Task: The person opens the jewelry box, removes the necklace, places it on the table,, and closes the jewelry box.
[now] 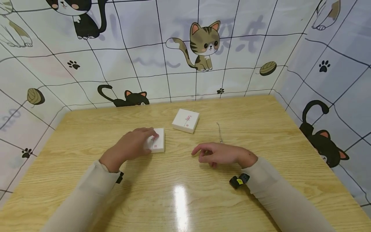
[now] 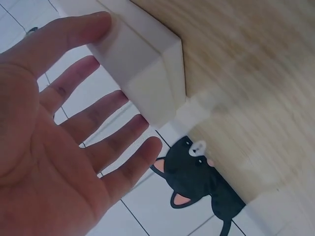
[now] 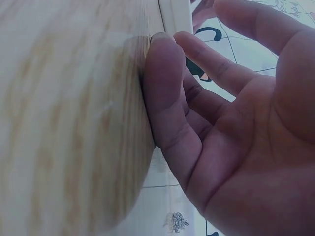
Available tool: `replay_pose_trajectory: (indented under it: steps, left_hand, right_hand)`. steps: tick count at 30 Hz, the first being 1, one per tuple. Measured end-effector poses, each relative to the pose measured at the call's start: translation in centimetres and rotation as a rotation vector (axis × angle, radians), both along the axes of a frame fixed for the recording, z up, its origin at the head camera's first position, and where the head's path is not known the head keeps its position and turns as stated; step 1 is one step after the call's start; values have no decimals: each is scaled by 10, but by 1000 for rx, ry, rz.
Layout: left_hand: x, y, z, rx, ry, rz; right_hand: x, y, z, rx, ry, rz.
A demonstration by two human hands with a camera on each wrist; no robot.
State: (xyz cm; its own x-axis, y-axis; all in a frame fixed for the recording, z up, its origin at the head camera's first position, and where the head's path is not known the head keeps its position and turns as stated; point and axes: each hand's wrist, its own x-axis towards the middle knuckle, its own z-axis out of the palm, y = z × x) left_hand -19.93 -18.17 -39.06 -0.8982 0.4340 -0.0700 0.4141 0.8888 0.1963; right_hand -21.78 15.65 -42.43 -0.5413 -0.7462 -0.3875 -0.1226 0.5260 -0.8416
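Observation:
My left hand (image 1: 131,143) is at a small white box (image 1: 157,141) on the wooden table, partly covering its lid. In the left wrist view the thumb touches the box's side (image 2: 152,73), while the other fingers extend, spread and nearly straight, along its edge. My right hand (image 1: 220,154) rests low over the table with loosely bent fingers and nothing in them. Just beyond it lies a thin silver chain (image 1: 219,132), which also shows small in the right wrist view as a bunched chain (image 3: 177,222).
A second white box (image 1: 186,120) with a pink print on its lid stands near the middle of the wooden table (image 1: 162,196). A cat-patterned cloth (image 1: 179,80) rises behind the table and along both sides.

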Motion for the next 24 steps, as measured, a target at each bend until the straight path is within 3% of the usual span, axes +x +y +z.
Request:
replay_pose_trajectory:
  steps: [12, 19, 24]
  left_hand:
    - [-18, -7, 1, -2, -45, 28]
    - [-25, 31, 12, -25, -51, -4]
    - [-39, 65, 13, -68, -64, -35]
  right_hand:
    - [0, -2, 6, 21, 7, -6]
    - [1, -2, 2, 40, 23, -15]
    - [4, -3, 3, 35, 17, -13]
